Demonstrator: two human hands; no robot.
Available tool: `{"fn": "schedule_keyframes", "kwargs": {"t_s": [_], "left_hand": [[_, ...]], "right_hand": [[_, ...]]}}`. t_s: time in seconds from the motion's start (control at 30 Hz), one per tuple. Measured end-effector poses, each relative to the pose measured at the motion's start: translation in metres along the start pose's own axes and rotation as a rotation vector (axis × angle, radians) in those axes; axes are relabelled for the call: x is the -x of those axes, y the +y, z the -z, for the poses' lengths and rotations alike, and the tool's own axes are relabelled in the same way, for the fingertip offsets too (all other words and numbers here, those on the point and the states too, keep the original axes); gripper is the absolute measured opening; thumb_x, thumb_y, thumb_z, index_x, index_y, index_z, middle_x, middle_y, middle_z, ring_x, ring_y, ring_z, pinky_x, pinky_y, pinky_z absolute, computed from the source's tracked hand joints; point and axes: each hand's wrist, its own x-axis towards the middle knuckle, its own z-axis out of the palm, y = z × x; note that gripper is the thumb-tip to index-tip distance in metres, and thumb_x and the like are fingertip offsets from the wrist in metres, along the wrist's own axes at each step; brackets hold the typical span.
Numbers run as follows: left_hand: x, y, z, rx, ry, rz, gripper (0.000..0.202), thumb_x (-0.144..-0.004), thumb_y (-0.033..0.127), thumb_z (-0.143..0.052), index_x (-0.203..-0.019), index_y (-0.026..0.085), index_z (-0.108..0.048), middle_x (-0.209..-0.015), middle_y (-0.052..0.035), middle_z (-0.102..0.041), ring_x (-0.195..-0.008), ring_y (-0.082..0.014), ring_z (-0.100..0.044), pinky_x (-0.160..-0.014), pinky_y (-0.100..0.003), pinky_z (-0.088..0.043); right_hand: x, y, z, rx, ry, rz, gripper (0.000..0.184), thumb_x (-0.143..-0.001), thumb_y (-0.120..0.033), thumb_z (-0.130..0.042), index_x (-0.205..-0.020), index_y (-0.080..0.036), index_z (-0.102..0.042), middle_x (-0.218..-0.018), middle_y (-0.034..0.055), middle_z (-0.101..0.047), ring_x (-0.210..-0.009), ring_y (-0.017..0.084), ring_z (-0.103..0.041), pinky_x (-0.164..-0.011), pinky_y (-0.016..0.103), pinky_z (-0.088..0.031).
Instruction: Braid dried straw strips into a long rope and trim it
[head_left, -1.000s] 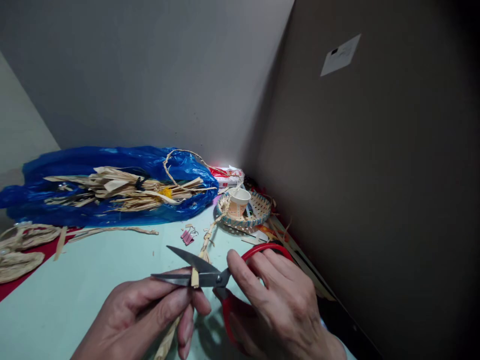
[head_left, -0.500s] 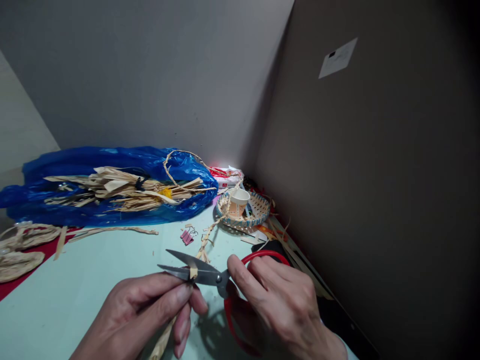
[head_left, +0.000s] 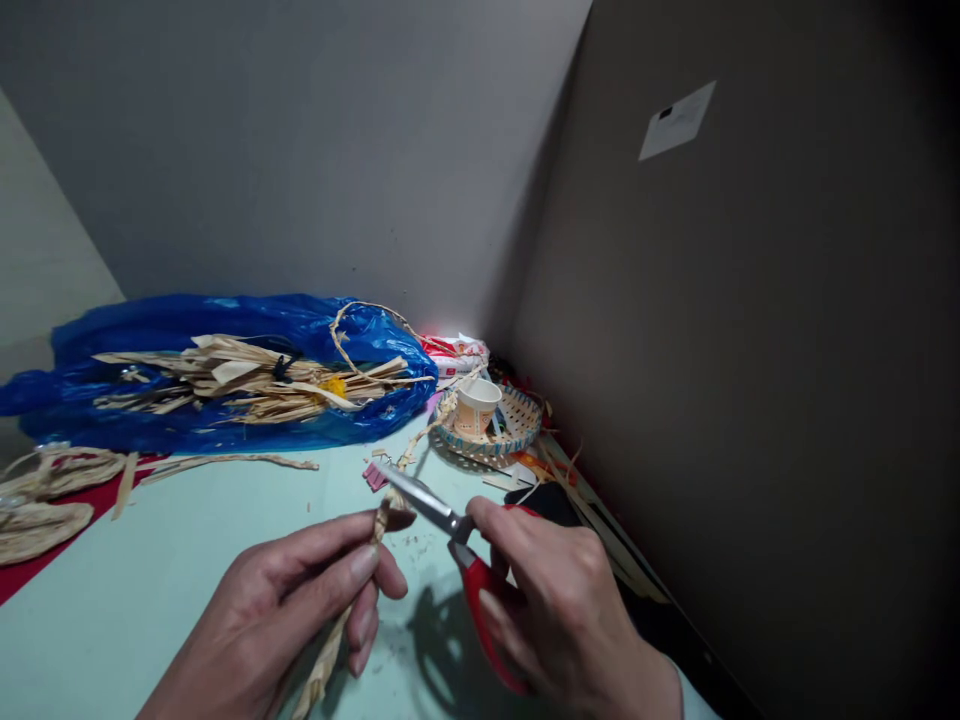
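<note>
Between thumb and fingers, my left hand (head_left: 300,590) pinches a pale braided straw cord (head_left: 324,668), whose upper end sticks up past the fingertips. My right hand (head_left: 559,590) grips red-handled scissors (head_left: 424,500) by the loops. Their blades lie together and point up and left, just right of the cord's top end. Behind the blades, a second stretch of twisted straw cord (head_left: 414,448) runs back toward a small woven basket (head_left: 510,440). A pink binder clip (head_left: 373,476) lies partly behind the scissor tip.
A blue plastic bag (head_left: 225,315) with bundled dry straw (head_left: 225,372) lies along the back wall. A paper cup (head_left: 476,408) stands in the basket. Coiled straw pieces (head_left: 45,530) rest on red cloth at left. A dark wall (head_left: 750,400) rises close on the right.
The scissor blades have closed and moved off the cord to the right, turning more upward. The small piece sticking up between the blades is no longer there. My left hand stays nearly in place.
</note>
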Motion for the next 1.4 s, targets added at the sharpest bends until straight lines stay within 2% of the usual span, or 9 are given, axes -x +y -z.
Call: {"fn": "schedule_keyframes", "kwargs": {"t_s": [0.13,0.23,0.37,0.6,0.77,1.0,1.17,1.27,1.4], "left_hand": [[0.001,0.000,0.000,0.082,0.012,0.012,0.036,-0.069,0.044,-0.081,-0.094,0.023,-0.066,-0.058,0.0012,-0.064,-0.044,-0.0057,-0.034,-0.041,-0.016,-0.028],[0.002,0.002,0.001,0.010,0.023,-0.014,0.038,-0.074,0.050,-0.075,-0.098,0.024,-0.062,-0.056,0.0026,-0.060,-0.044,-0.0050,-0.030,-0.041,-0.015,-0.023],[0.002,0.006,0.001,-0.063,0.067,-0.028,0.033,-0.074,0.049,-0.075,-0.091,0.023,-0.063,-0.054,0.0040,-0.059,-0.041,-0.0037,-0.029,-0.039,-0.016,-0.022],[0.002,0.008,-0.003,0.129,0.050,0.108,0.036,-0.062,0.044,-0.086,-0.083,0.021,-0.068,-0.053,0.0082,-0.047,-0.045,-0.0024,-0.019,-0.038,-0.012,-0.014],[0.001,0.007,-0.002,0.053,0.024,0.090,0.038,-0.063,0.048,-0.086,-0.080,0.020,-0.068,-0.049,0.0117,-0.035,-0.043,-0.0006,-0.013,-0.037,-0.012,-0.012],[0.000,0.006,0.000,0.171,0.029,0.154,0.018,-0.071,0.033,-0.081,-0.074,0.020,-0.070,-0.061,0.0020,-0.062,-0.044,-0.0047,-0.043,-0.042,-0.014,-0.040],[0.001,0.005,0.001,0.302,0.061,0.191,0.016,-0.072,0.025,-0.079,-0.083,0.019,-0.070,-0.055,0.0044,-0.056,-0.045,-0.0051,-0.041,-0.038,-0.012,-0.033],[-0.001,0.005,0.005,0.335,0.136,0.196,0.015,-0.070,0.024,-0.080,-0.077,0.019,-0.068,-0.052,0.0059,-0.052,-0.041,-0.0042,-0.037,-0.035,-0.012,-0.029],[-0.005,0.002,0.010,0.310,0.100,0.174,0.015,-0.072,0.028,-0.078,-0.071,0.019,-0.066,-0.045,0.0083,-0.044,-0.037,-0.0032,-0.031,-0.033,-0.012,-0.028]], "right_hand": [[-0.001,0.005,0.001,-0.090,0.021,-0.142,0.021,-0.085,-0.012,-0.048,-0.103,-0.016,-0.057,-0.075,0.0011,-0.064,-0.059,0.014,-0.058,-0.056,0.024,-0.040],[-0.001,0.006,0.000,-0.097,-0.013,-0.194,0.022,-0.083,-0.012,-0.049,-0.102,-0.018,-0.057,-0.076,0.0008,-0.066,-0.059,0.014,-0.059,-0.056,0.023,-0.040],[-0.003,0.003,-0.001,-0.100,-0.049,-0.210,0.021,-0.084,-0.013,-0.047,-0.101,-0.017,-0.058,-0.072,0.0005,-0.064,-0.053,0.013,-0.051,-0.052,0.023,-0.038],[-0.003,0.000,0.001,-0.118,-0.074,-0.211,0.016,-0.085,-0.014,-0.048,-0.098,-0.017,-0.057,-0.071,0.0001,-0.061,-0.051,0.012,-0.046,-0.049,0.022,-0.037],[-0.003,0.000,0.001,-0.115,-0.084,-0.212,0.019,-0.084,-0.014,-0.049,-0.099,-0.016,-0.058,-0.071,0.0008,-0.062,-0.051,0.012,-0.048,-0.049,0.022,-0.038],[-0.005,-0.002,0.002,-0.094,-0.045,-0.123,0.020,-0.084,-0.012,-0.048,-0.100,-0.015,-0.059,-0.072,0.0020,-0.062,-0.055,0.014,-0.053,-0.051,0.024,-0.040],[-0.004,-0.003,0.000,-0.091,-0.049,-0.075,0.023,-0.084,-0.016,-0.050,-0.105,-0.016,-0.058,-0.074,0.0012,-0.059,-0.060,0.015,-0.052,-0.054,0.025,-0.038],[-0.003,-0.002,-0.001,-0.089,-0.080,-0.105,0.022,-0.083,-0.017,-0.052,-0.105,-0.018,-0.057,-0.077,0.0016,-0.059,-0.064,0.016,-0.052,-0.056,0.026,-0.037],[-0.004,-0.001,-0.004,-0.040,-0.101,-0.128,0.027,-0.080,-0.020,-0.057,-0.107,-0.018,-0.056,-0.082,0.0038,-0.056,-0.071,0.020,-0.050,-0.063,0.031,-0.040]]}}
